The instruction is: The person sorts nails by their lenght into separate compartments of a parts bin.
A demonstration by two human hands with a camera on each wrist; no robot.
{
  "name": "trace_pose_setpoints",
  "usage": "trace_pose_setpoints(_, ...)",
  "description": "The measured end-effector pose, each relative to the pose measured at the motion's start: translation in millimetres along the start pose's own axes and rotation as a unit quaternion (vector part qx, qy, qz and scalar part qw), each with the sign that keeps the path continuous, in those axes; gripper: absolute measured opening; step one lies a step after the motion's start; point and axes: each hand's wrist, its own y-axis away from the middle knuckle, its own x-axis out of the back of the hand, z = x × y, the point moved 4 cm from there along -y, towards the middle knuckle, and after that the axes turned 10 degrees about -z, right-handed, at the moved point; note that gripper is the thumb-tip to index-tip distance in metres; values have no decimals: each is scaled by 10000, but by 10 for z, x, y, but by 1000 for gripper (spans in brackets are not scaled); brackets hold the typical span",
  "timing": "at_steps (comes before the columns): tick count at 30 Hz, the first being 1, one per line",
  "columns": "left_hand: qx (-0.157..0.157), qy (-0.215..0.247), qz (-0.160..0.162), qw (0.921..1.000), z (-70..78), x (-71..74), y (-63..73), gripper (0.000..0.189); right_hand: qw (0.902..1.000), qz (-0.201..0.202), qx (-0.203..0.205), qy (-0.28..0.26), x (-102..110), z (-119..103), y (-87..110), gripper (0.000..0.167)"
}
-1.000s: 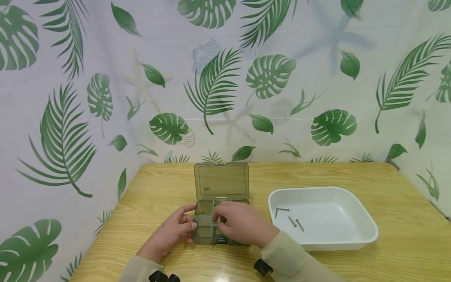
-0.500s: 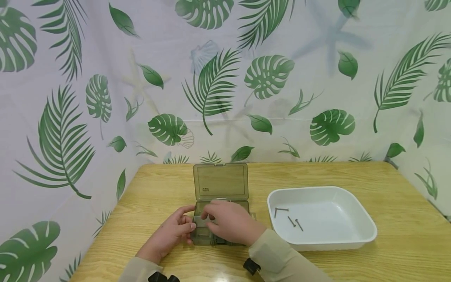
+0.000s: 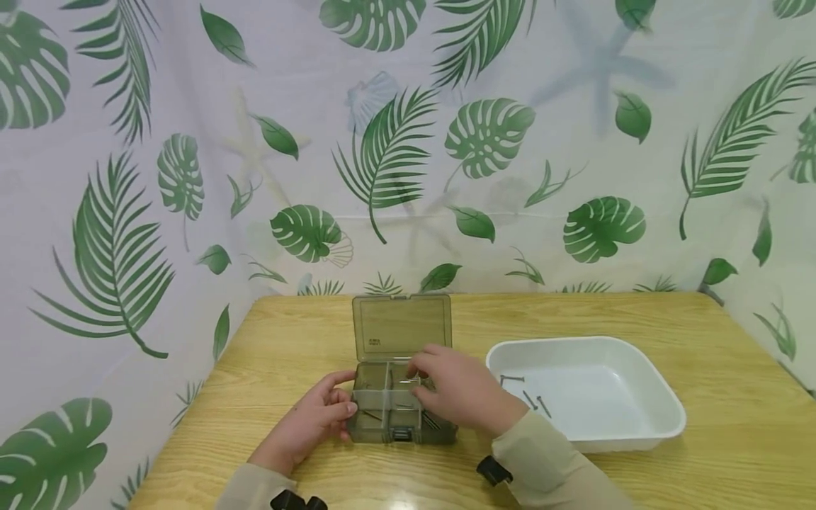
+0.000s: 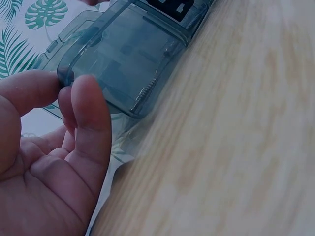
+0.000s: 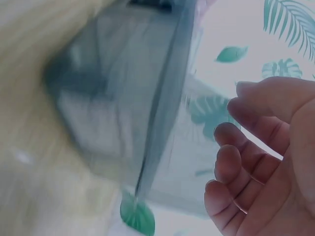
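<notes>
A smoky see-through compartment box [image 3: 401, 435] stands on the table with its lid [image 3: 403, 327] raised. My left hand [image 3: 312, 418] grips the box's left side between thumb and fingers. Above the right compartments hovers my right hand [image 3: 462, 389], fingers loosely bent. In the right wrist view nothing shows between the fingertips of that right hand [image 5: 266, 147]. A screw [image 4: 147, 91] lies in the front left compartment, seen through the wall in the left wrist view. Several screws [image 3: 431, 421] lie in the front right compartment. The right hand hides part of the right compartments.
To the right of the box stands a white tray [image 3: 656, 397] with several screws [image 3: 512, 378] at its left end. The wooden table [image 3: 287, 333] reaches back to a leaf-print cloth [image 3: 408, 156] along the back and sides.
My right hand went left over the left compartments, then back right and now sits above the right side. A screw now shows in the front left compartment. The left hand has kept its grip.
</notes>
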Motion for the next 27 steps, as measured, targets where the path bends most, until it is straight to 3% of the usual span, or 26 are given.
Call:
trace_pose_setpoints(8,-19,52,-15,10000,-7,-4,-9,68,9987,306,-404,-111,159,476,327,17)
trace_pose_setpoints(12,-11,28,-30,10000,-16,7,-15,69,9967,273,-747,-130,214,760,526,14)
trace_pose_setpoints(20,31,39,-13,10000,1,12,-10,68,9886,-290,-1434,-364,181,1202,877,15)
trace_pose_setpoints(27,6,57,26,10000,13,-3,8,68,9777,-898,-1819,-536,12,1462,996,20)
